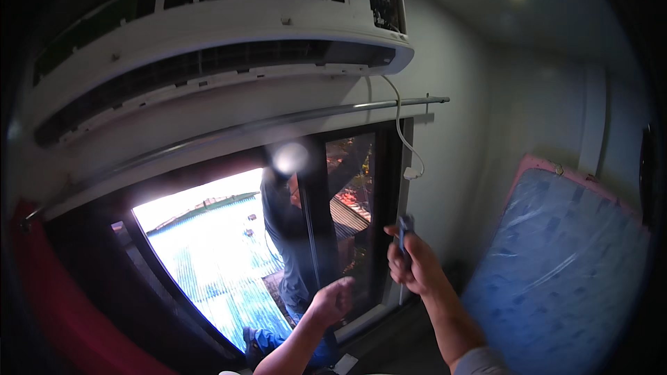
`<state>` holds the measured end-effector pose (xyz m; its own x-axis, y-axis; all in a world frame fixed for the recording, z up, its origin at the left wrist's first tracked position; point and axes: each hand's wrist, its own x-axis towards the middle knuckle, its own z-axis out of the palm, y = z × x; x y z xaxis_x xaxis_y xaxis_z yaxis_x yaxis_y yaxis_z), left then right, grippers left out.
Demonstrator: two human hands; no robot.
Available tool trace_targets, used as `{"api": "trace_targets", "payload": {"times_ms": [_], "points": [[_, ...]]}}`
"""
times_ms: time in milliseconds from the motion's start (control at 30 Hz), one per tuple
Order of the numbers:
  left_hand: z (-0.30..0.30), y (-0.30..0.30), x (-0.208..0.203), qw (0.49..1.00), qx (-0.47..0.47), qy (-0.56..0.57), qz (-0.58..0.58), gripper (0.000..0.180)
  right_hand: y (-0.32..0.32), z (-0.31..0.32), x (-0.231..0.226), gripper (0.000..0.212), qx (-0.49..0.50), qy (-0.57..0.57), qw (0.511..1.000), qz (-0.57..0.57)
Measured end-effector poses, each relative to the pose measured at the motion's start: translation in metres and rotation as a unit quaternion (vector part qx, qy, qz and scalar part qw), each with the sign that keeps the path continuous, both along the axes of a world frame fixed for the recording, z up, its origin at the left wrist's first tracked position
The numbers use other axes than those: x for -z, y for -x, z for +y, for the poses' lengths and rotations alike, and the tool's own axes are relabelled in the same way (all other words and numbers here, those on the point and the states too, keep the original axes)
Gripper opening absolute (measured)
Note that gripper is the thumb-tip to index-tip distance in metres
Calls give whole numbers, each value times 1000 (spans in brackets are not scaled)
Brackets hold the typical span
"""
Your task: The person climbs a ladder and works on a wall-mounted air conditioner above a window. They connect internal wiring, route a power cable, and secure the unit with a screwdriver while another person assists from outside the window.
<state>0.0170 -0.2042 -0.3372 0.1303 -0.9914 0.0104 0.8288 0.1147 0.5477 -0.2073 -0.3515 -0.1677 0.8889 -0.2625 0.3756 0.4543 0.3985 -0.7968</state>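
My right hand (411, 264) is raised in front of the window's right side, its fingers wrapped around a dark grey hand tool (406, 228). The tool's blunt top end sticks up above the fist; a thin pale line below the fist may be its shaft. To the left and lower, my left hand (333, 301) is held up with its fingers curled closed. Whatever it may hold is hidden. Both hands appear apart from the window. High above them is a white wall air conditioner (229, 31) with its front cover off and inner parts exposed.
A metal curtain rod (278, 123) crosses above the dark-framed window. A white cable with a plug (413, 173) hangs from the air conditioner. A person in dark trousers (288, 250) stands at the opening, beside a corrugated roof (208, 264). A plastic-wrapped mattress (556, 257) leans right; a red curtain (52, 292) hangs left.
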Motion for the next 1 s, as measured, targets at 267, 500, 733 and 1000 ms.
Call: {"api": "trace_targets", "payload": {"times_ms": [267, 500, 733, 1000], "points": [[62, -20, -167, 948, -201, 124, -212, 25, -8, 8, -157, 38, 321, 482, 803, -141], [63, -38, -316, 762, -394, 146, -492, 26, -53, -16, -290, 70, 546, 539, 623, -150], [20, 6, -406, 799, -319, 251, -443, 23, -104, -28, -316, 80, 603, 565, 561, -38], [-73, 30, -409, 889, -239, 274, -280, 28, 16, -49, -291, 46, 325, 136, 835, -423]]}}
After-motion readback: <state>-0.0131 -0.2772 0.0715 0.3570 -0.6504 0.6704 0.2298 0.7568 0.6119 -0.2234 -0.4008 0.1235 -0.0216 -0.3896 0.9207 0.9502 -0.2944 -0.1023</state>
